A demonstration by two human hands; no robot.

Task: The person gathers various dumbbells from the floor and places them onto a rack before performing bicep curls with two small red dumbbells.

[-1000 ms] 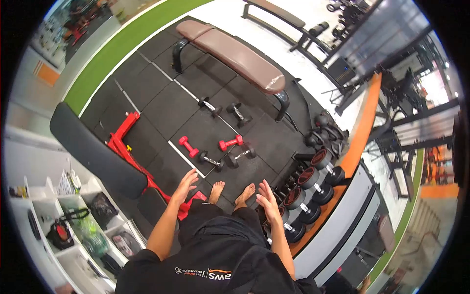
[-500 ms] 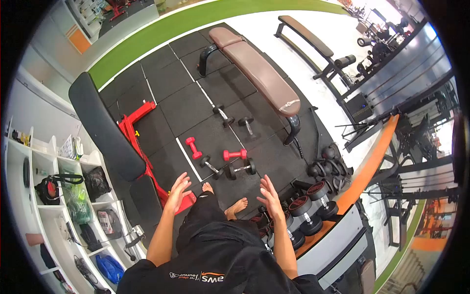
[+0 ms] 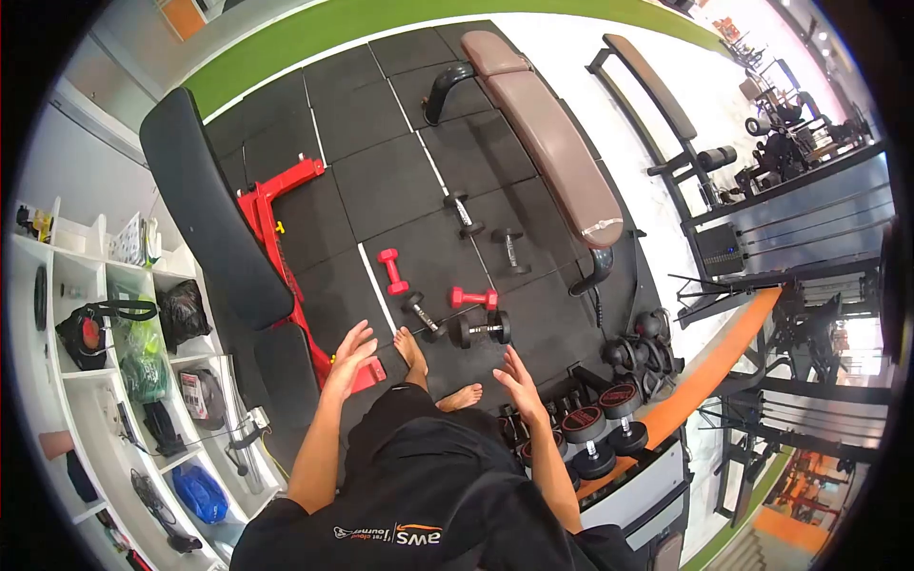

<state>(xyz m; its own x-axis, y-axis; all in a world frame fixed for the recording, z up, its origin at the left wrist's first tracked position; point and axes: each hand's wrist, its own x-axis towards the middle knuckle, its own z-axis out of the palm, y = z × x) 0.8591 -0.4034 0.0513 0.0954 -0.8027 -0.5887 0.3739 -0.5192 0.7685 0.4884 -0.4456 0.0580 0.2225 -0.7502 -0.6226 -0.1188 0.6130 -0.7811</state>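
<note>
My left hand [image 3: 348, 363] is raised in the air with fingers apart, holding nothing, near the red frame of the black bench [image 3: 214, 224]. Level with it on the other side, my right hand [image 3: 519, 384] is also open and bare, close to the dumbbell rack. On the black mat beyond my feet lie two red dumbbells, one at the left [image 3: 391, 271] and one at the right [image 3: 473, 298]. Around them are several black-and-chrome dumbbells: a large one [image 3: 484, 330], a smaller one [image 3: 422, 315], and a pair farther out, one [image 3: 463, 213] beside the other [image 3: 511, 251].
A brown padded bench [image 3: 552, 133] stands across the mat. White cubby shelves [image 3: 90, 381] with bags line my left. At my right are a rack of heavy dumbbells [image 3: 592, 447], kettlebells [image 3: 638, 352] and cable machines. A green turf strip [image 3: 314, 43] runs along the back.
The view has shifted, so the benches and floor dumbbells appear farther right. My left foot has stepped forward on the mat. Both hands stay raised, open and bare.
</note>
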